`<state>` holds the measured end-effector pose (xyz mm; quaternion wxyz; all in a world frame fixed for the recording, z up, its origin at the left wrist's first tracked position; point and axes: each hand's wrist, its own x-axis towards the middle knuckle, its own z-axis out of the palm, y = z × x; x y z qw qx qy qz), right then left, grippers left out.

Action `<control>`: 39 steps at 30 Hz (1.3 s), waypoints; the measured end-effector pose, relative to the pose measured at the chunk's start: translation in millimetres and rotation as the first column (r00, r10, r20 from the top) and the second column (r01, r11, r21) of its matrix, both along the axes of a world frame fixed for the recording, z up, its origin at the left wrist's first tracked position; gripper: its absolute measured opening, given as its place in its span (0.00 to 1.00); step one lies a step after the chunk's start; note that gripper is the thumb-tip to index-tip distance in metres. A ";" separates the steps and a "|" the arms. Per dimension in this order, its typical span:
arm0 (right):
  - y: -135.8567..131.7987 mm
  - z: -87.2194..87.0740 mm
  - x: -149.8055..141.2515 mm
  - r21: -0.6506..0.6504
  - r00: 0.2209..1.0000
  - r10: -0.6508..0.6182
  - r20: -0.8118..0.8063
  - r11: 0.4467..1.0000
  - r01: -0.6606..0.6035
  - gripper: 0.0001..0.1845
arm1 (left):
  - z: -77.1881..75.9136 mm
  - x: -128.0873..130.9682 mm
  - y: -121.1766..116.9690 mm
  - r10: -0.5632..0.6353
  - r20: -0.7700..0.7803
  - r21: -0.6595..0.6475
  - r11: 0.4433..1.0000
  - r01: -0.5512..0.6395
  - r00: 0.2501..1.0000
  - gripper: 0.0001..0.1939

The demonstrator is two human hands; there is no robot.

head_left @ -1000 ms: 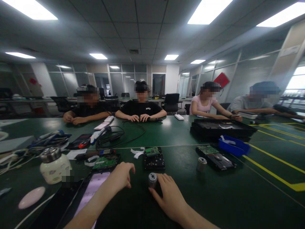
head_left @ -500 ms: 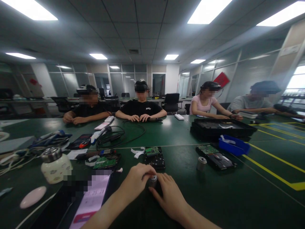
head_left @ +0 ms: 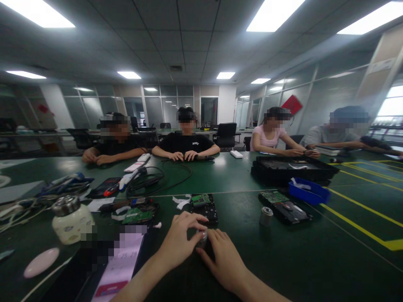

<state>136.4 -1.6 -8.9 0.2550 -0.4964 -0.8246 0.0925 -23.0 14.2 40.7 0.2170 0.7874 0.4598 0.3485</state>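
Taking twelve o'clock as straight away from the person, with the clock centred on the small metal cylinder (head_left: 204,238), that cylinder stands on the green worktop (head_left: 315,251) in the narrow gap between the two hands, partly hidden by fingers. The right hand (head_left: 226,256) curls against its three o'clock side, fingertips beyond and thumb near the base, grasping it. The left hand (head_left: 181,238) arches in from nine o'clock, thumb and forefinger apart at the upper part of the cylinder; whether they grip it, I cannot tell.

At twelve o'clock, just beyond the fingers, a hard drive (head_left: 204,207) leaves little space, with a white strip (head_left: 181,201) beside it towards eleven. Room is also tight from eight to ten: a phone (head_left: 118,262) partly under the left forearm (head_left: 149,270), a green circuit board (head_left: 138,214), then a cream jar (head_left: 73,222) farther off at nine.

Open worktop spreads from three to four o'clock, beyond the right hand. Towards two o'clock, well apart, come a second metal cylinder (head_left: 266,217), another drive (head_left: 287,208), a blue tray (head_left: 310,195) and a black tray (head_left: 294,172). At twelve, a seated person's arms rest on the far edge.
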 end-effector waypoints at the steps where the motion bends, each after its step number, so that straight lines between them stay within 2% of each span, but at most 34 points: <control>1: 0.4 -0.2 0.1 -0.001 1.000 -0.001 0.001 1.000 0.001 0.13 | -0.3 0.2 -0.9 -0.027 0.015 -0.011 1.000 0.027 1.000 0.15; 4: 1.0 -0.1 0.4 0.006 1.000 0.006 -0.005 1.000 -0.006 0.14 | -0.4 0.2 -1.6 -0.003 0.016 -0.002 1.000 0.003 1.000 0.19; 7: 0.5 0.7 0.4 0.008 1.000 0.008 -0.014 1.000 -0.008 0.14 | 0.2 -0.6 0.8 0.105 -0.029 0.056 0.993 -0.103 0.994 0.14; 9: -0.3 1.2 0.3 0.004 1.000 0.010 -0.018 1.000 -0.010 0.14 | 0.6 -0.8 1.9 0.132 -0.046 0.070 0.989 -0.129 0.990 0.11; 11: -1.2 1.4 0.4 0.000 1.000 0.011 -0.017 1.000 -0.011 0.14 | 0.8 -0.4 1.2 0.098 -0.041 0.067 0.993 -0.095 0.994 0.09; 14: -1.4 1.0 0.9 0.003 1.000 0.013 -0.016 1.000 -0.013 0.14 | 1.2 1.0 -2.1 0.032 -0.005 0.074 0.997 -0.032 0.999 0.12; 17: -0.3 -0.5 1.3 0.012 0.999 0.024 -0.028 1.000 -0.024 0.15 | 1.8 1.9 -3.5 0.075 -0.003 0.091 0.993 -0.074 0.997 0.14; 20: 1.4 -2.5 1.2 0.017 0.999 0.018 -0.032 1.000 -0.018 0.15 | 2.3 1.1 -1.4 0.121 -0.018 0.067 0.991 -0.120 0.992 0.12; 23: 3.4 -4.0 0.9 0.005 0.998 0.006 -0.059 1.000 -0.006 0.17 | 2.1 0.6 0.7 0.086 0.015 0.015 0.996 -0.086 0.996 0.13; 27: 7.1 -5.2 0.5 -0.086 0.990 -0.050 -0.135 0.996 0.039 0.14 | 2.2 2.2 2.0 0.039 0.075 -0.049 0.998 -0.036 0.996 0.11; 29: 8.8 -5.6 0.4 -0.111 0.989 -0.092 -0.117 0.991 0.079 0.11 | 6.2 0.0 3.6 0.049 0.108 -0.057 0.997 -0.043 0.993 0.08; 32: 10.0 -5.0 -0.1 -0.080 0.992 -0.117 -0.052 0.990 0.113 0.10 | 19.8 -13.2 7.7 0.050 0.139 -0.057 0.997 -0.043 0.989 0.07; 34: 9.6 -3.8 -0.5 -0.052 0.993 -0.112 -0.022 0.992 0.111 0.11 | 29.6 -27.0 10.5 0.020 0.096 -0.128 0.992 -0.008 0.995 0.10; 35: 9.3 -3.2 -0.6 -0.042 0.994 -0.108 -0.014 0.993 0.108 0.12 | 32.8 -33.9 11.6 -0.021 0.060 -0.214 0.976 0.034 0.998 0.11; 37: 8.5 -2.3 -0.7 -0.032 0.995 -0.103 -0.006 0.994 0.103 0.14 | 34.2 -44.4 13.1 -0.104 -0.032 -0.404 0.911 0.082 0.994 0.12; 39: 8.1 -2.1 -0.4 -0.030 0.995 -0.099 -0.010 0.995 0.098 0.15 | 28.9 -48.8 13.9 -0.139 -0.130 -0.510 0.858 0.054 0.982 0.12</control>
